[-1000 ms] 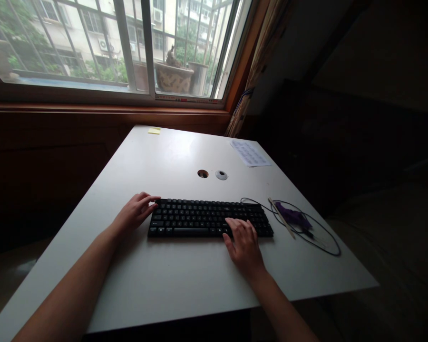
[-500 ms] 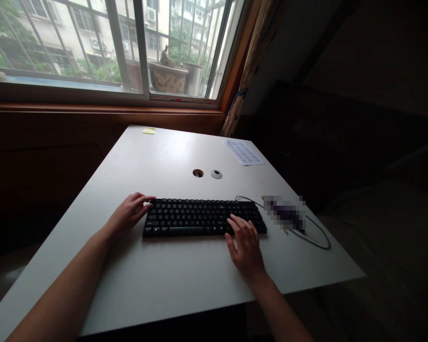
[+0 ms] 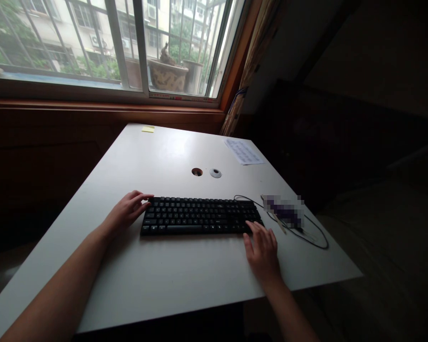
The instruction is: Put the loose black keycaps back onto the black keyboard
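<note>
A black keyboard (image 3: 192, 216) lies flat on the white table, its long side facing me. My left hand (image 3: 128, 212) is at the keyboard's left end, fingers stretched out and fingertips at its upper left corner. Over the lower right corner, by the number keys, rests my right hand (image 3: 262, 247). Its fingers are apart and slightly bent, with nothing held, and they cover some keys. A thin black cable (image 3: 317, 245) runs from the keyboard's back edge and loops on the right. Beside it lies a dark purple thing (image 3: 283, 211), blurred out by pixels.
The white table (image 3: 157, 280) carries a yellow sticky note (image 3: 148, 129) at the far left and printed papers (image 3: 244, 152) at the far right. Behind the keyboard are a round cable hole (image 3: 197, 172) and a grey round cover (image 3: 216, 173). A barred window (image 3: 92, 47) stands beyond.
My right hand has slid right and slightly toward me, from the keys left of the number pad to the keyboard's lower right corner. My left hand stays at the left end.
</note>
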Available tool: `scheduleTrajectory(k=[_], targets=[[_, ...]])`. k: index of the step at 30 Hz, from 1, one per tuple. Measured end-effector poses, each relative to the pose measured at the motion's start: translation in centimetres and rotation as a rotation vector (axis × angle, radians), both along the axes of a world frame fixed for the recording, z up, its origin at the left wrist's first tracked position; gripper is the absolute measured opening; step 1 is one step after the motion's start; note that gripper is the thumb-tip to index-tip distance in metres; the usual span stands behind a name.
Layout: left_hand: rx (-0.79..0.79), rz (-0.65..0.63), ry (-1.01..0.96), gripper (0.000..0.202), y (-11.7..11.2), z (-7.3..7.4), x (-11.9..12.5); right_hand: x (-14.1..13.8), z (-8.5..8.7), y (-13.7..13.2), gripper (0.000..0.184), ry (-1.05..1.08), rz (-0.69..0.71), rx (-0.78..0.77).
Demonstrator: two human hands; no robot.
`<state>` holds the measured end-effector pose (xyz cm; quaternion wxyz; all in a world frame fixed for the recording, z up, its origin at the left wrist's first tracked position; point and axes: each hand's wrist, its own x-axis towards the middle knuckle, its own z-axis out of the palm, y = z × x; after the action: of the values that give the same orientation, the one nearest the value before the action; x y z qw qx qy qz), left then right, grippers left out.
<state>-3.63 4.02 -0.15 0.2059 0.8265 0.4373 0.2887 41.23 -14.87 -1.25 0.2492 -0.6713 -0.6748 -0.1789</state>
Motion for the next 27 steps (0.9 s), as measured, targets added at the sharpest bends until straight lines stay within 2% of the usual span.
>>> scheduleTrajectory(k=[11,15,21,27], targets=[[-0.013,0.010,0.000,0.042,0.1,-0.3,-0.1,1.4,0.3,0.5,0.033,0.006,-0.033,0.020],[-0.016,0.010,0.004,0.042,0.1,-0.2,-0.1,1.9,0.1,0.5,0.034,0.030,-0.087,0.058],[-0.020,0.000,0.005,0.042,0.1,-0.3,-0.2,2.0,0.2,0.4,0.040,0.057,-0.124,0.079],[-0.033,0.003,-0.002,0.042,0.1,-0.1,-0.1,1.8,0.2,1.1,0.046,0.028,-0.079,0.056]])
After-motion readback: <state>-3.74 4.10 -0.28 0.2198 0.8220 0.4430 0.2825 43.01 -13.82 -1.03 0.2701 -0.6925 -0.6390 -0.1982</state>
